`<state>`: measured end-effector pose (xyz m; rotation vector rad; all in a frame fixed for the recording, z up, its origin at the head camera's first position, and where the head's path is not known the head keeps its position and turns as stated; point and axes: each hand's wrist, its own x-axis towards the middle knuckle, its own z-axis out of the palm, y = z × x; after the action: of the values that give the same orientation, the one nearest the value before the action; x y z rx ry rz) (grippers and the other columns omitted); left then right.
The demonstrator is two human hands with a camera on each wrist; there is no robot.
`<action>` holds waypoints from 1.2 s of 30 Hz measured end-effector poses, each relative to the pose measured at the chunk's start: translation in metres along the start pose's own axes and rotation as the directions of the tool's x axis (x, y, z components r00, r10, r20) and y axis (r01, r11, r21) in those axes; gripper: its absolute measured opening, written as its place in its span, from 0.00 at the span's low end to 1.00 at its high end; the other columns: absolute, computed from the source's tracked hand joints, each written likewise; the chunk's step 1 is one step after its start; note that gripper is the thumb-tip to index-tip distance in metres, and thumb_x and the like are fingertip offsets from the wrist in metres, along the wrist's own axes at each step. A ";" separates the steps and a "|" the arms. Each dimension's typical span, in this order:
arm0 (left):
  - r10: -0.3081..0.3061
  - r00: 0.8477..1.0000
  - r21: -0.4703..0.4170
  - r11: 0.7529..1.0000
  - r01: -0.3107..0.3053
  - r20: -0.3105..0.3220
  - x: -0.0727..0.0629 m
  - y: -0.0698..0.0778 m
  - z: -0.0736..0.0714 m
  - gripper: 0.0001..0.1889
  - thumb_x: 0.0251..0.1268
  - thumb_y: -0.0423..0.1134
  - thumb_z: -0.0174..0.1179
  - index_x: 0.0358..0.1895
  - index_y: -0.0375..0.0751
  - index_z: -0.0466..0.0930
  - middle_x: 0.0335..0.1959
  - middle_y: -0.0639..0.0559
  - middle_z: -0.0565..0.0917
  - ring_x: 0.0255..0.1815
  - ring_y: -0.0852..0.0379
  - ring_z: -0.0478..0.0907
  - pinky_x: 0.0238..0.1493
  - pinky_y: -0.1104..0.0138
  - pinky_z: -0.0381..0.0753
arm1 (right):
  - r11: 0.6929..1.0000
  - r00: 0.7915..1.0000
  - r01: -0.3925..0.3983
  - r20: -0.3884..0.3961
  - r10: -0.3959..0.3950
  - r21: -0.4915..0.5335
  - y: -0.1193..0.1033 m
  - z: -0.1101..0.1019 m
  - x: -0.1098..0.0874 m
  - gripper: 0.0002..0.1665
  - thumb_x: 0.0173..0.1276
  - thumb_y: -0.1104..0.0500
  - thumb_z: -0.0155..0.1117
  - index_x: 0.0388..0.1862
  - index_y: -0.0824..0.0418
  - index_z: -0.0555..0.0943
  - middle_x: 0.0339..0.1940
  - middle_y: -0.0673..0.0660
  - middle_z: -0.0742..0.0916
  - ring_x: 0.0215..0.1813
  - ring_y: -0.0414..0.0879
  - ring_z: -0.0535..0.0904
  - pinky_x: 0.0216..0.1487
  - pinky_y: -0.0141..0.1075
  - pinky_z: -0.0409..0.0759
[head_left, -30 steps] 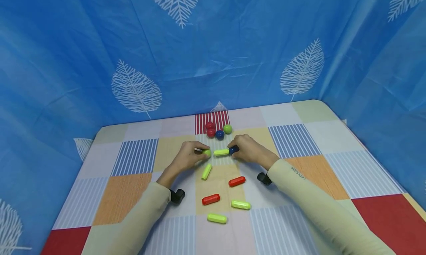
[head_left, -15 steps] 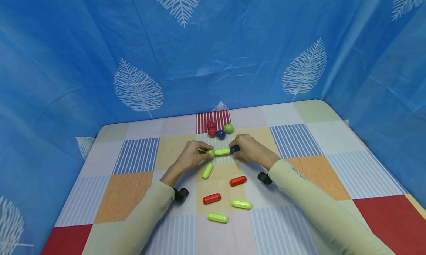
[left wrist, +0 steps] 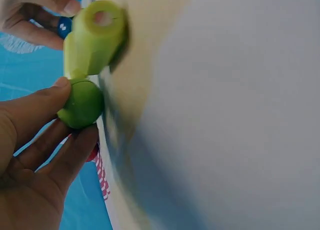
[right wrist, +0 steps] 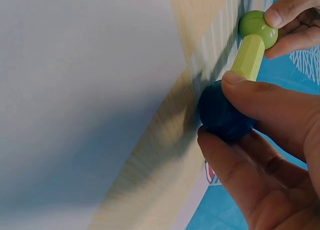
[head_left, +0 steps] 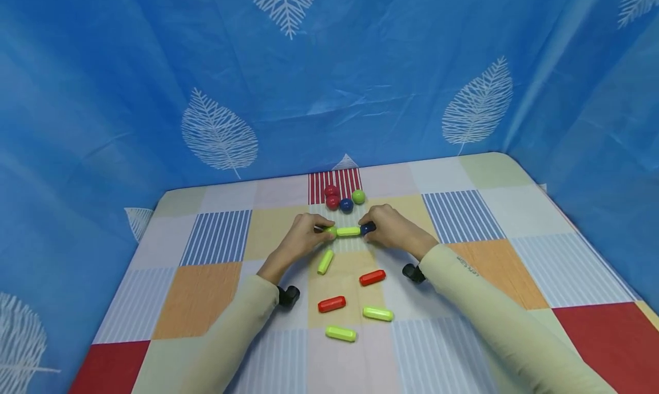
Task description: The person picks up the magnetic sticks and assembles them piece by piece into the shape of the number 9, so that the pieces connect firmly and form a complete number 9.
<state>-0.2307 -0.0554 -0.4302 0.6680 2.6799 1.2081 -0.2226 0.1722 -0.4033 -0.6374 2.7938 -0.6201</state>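
My left hand pinches a green ball between thumb and fingers. In my right hand a dark blue ball is gripped the same way. A yellow-green ribbed stick runs in line between the two balls, and its ends meet both of them. The right wrist view shows the stick with the green ball at its far end. Below the left hand lies a loose yellow-green stick, which shows a round hole in its end in the left wrist view.
Beyond the hands sit two red balls, a blue ball and a green ball. Nearer lie red sticks and yellow-green sticks. A blue leaf-print curtain borders the patchwork-covered table.
The left hand has moved right with the green ball, closing the gap to the stick's left end. The right hand keeps holding the blue ball. The whole view has shifted slightly.
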 end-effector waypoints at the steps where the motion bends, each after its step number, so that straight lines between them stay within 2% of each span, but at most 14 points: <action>1: -0.003 1.000 0.002 1.000 0.003 0.004 0.001 0.001 0.000 0.14 0.60 0.31 0.69 0.49 0.32 0.86 0.44 0.44 0.87 0.46 0.52 0.83 0.46 0.64 0.83 | 1.000 1.000 0.003 0.000 -0.003 0.002 0.001 0.000 0.000 0.20 0.62 0.64 0.72 0.53 0.67 0.84 0.49 0.62 0.85 0.53 0.53 0.80 0.54 0.43 0.80; 7: -0.017 1.000 0.012 1.000 0.017 0.022 -0.003 0.003 0.000 0.14 0.59 0.32 0.69 0.49 0.32 0.86 0.44 0.44 0.87 0.46 0.53 0.83 0.46 0.64 0.83 | 1.000 1.000 0.015 0.004 -0.015 0.007 0.001 0.002 0.000 0.20 0.61 0.64 0.73 0.52 0.68 0.84 0.49 0.62 0.86 0.54 0.54 0.81 0.54 0.43 0.80; 17: -0.022 1.000 0.002 1.000 0.022 0.014 -0.003 0.003 0.003 0.14 0.60 0.31 0.69 0.50 0.32 0.86 0.45 0.44 0.87 0.46 0.52 0.83 0.47 0.64 0.83 | 1.000 1.000 0.003 0.008 -0.003 0.000 0.002 0.001 -0.001 0.20 0.62 0.64 0.73 0.53 0.67 0.84 0.49 0.62 0.86 0.54 0.54 0.81 0.54 0.43 0.80; 23: -0.019 1.000 0.019 1.000 0.018 0.016 -0.004 0.004 0.002 0.16 0.63 0.32 0.67 0.54 0.32 0.83 0.50 0.42 0.85 0.48 0.50 0.82 0.48 0.62 0.83 | 1.000 1.000 0.000 -0.005 0.000 0.011 0.003 -0.001 0.000 0.20 0.62 0.64 0.73 0.53 0.67 0.84 0.48 0.61 0.85 0.53 0.53 0.80 0.54 0.44 0.80; 25: -0.013 1.000 0.019 1.000 0.013 0.001 -0.007 0.006 0.000 0.19 0.64 0.33 0.66 0.57 0.32 0.81 0.54 0.40 0.83 0.51 0.48 0.81 0.50 0.60 0.82 | 1.000 1.000 0.009 -0.007 -0.009 0.015 0.003 0.000 0.001 0.20 0.62 0.64 0.73 0.53 0.67 0.84 0.49 0.61 0.85 0.53 0.53 0.81 0.54 0.43 0.80; 28: 0.005 0.999 0.036 0.999 -0.003 -0.053 -0.015 0.009 -0.006 0.22 0.64 0.34 0.66 0.60 0.31 0.78 0.56 0.38 0.81 0.52 0.45 0.81 0.50 0.57 0.82 | 0.999 1.000 0.028 -0.005 -0.028 0.020 0.002 0.001 0.002 0.20 0.62 0.64 0.73 0.53 0.67 0.84 0.49 0.62 0.86 0.53 0.53 0.81 0.54 0.43 0.80; 30: 0.017 0.996 0.065 0.998 -0.012 -0.087 -0.022 0.013 -0.008 0.21 0.63 0.33 0.67 0.58 0.29 0.79 0.53 0.37 0.82 0.49 0.45 0.82 0.47 0.57 0.83 | 0.999 1.000 0.029 -0.004 -0.029 0.022 0.002 0.001 0.003 0.20 0.62 0.64 0.73 0.53 0.67 0.84 0.49 0.62 0.86 0.53 0.52 0.81 0.53 0.42 0.80; 32: 0.033 0.995 0.114 0.993 -0.022 -0.095 -0.029 0.017 -0.006 0.17 0.62 0.32 0.67 0.53 0.28 0.82 0.47 0.37 0.83 0.44 0.46 0.83 0.42 0.59 0.84 | 0.999 1.000 0.023 -0.004 -0.023 0.023 0.003 0.000 0.003 0.20 0.62 0.64 0.72 0.54 0.67 0.84 0.50 0.62 0.85 0.53 0.52 0.81 0.53 0.42 0.80; 36: 0.027 0.999 0.214 0.977 -0.017 -0.044 -0.044 0.026 0.004 0.10 0.58 0.32 0.70 0.40 0.28 0.86 0.33 0.42 0.83 0.33 0.54 0.78 0.33 0.65 0.80 | 1.000 1.000 -0.007 0.001 0.007 0.025 0.004 -0.001 0.002 0.21 0.62 0.64 0.72 0.54 0.67 0.84 0.49 0.62 0.84 0.51 0.51 0.80 0.51 0.42 0.80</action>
<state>-0.1814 -0.0570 -0.4165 0.7071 2.8765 0.9592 -0.2263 0.1750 -0.4047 -0.6223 2.7815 -0.6518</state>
